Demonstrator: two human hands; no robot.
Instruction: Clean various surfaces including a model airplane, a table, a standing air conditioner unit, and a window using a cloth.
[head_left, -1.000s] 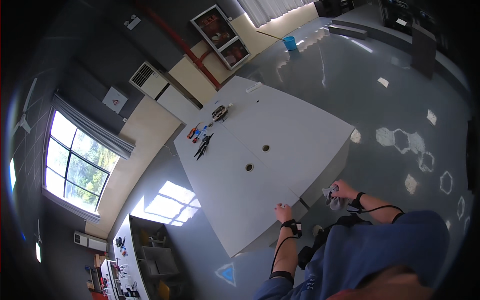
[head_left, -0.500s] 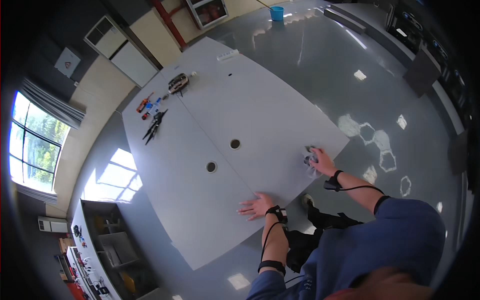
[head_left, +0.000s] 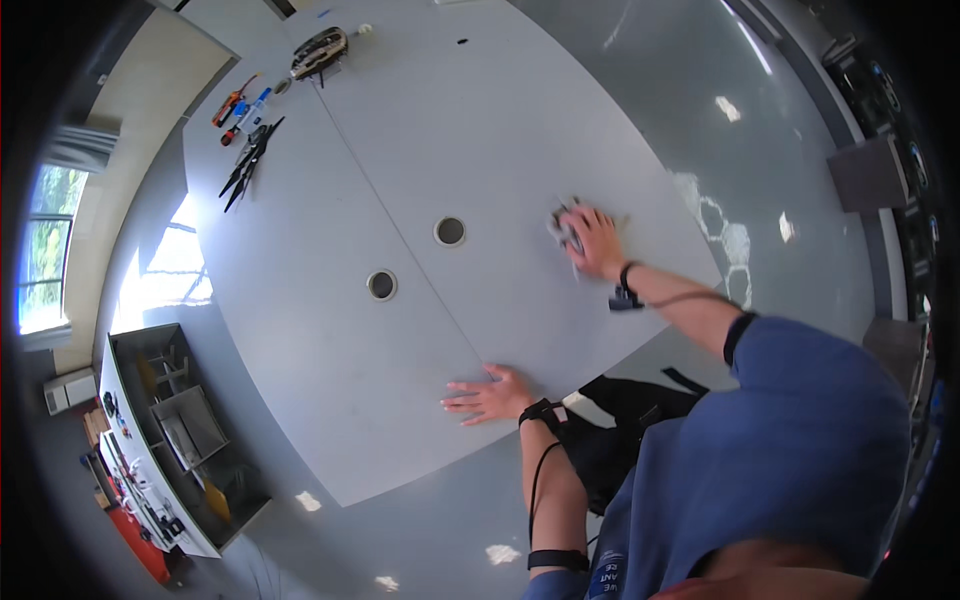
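My right hand [head_left: 597, 240] presses a crumpled greyish-white cloth [head_left: 562, 228] against the large white table [head_left: 330, 400], on its right half. Fingers curl over the cloth and hide part of it; hand and cloth are slightly blurred. Near the front edge, beside the seam between the tabletop's two halves, my left hand [head_left: 495, 396] lies flat with its fingers spread, holding nothing.
Two round holes, a right one [head_left: 450, 231] and a left one [head_left: 381, 285], flank the seam. At the far left lie black slender tools [head_left: 250, 165], an orange-handled tool [head_left: 230, 105] and a beige-and-black object [head_left: 320, 53]. A shelf unit [head_left: 185, 430] stands left.
My right hand has slid the cloth away from the right front corner, farther in and leftward over the tabletop. My left hand stays flat by the front edge. The view has shifted.
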